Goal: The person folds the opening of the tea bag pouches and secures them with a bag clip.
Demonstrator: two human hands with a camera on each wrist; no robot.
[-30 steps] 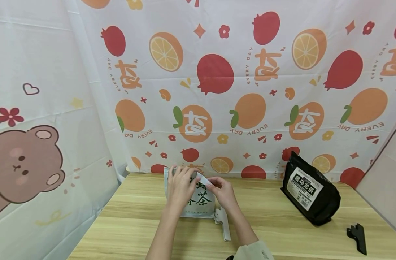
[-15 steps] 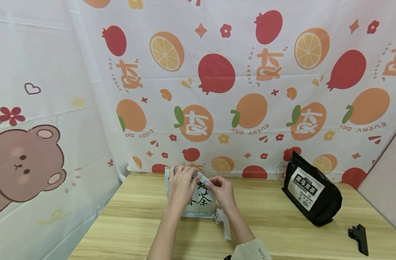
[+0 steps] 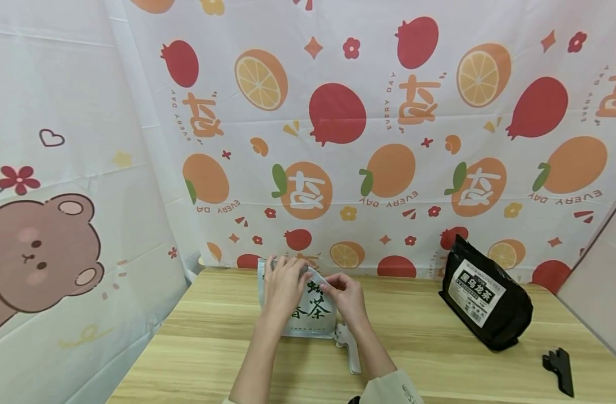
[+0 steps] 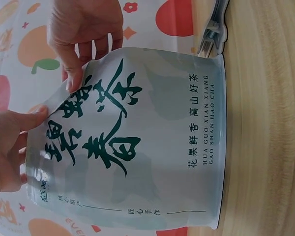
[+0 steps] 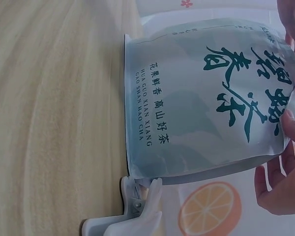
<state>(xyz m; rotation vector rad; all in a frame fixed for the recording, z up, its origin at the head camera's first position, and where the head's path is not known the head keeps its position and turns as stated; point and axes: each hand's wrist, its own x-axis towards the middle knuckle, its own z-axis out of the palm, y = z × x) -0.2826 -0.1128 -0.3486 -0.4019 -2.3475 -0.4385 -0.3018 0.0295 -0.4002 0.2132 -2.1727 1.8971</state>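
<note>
A pale blue-green tea bag [image 3: 313, 320] with dark green characters stands upright on the table. My left hand [image 3: 283, 283] grips its top edge at the left, thumb on the front and fingers behind. At the top right corner, my right hand [image 3: 349, 297] pinches the edge between thumb and fingers. The left wrist view shows the left thumb [image 4: 37, 115] and right thumb [image 4: 74, 81] pressing a slanting fold along the top. A white sealing clip [image 3: 348, 348] lies by the bag's lower right corner, close to my right wrist; its hinge shows in the right wrist view.
A full black tea bag [image 3: 484, 297] with a white label leans at the right of the wooden table [image 3: 206, 336]. Nearer the front right edge lies a black clip [image 3: 559, 370]. A fruit-print cloth [image 3: 368, 129] hangs right behind the table.
The white strip along the bag's top right corner has turned down, and the pale blue front now shows there. Both hands keep their hold, barely moving.
</note>
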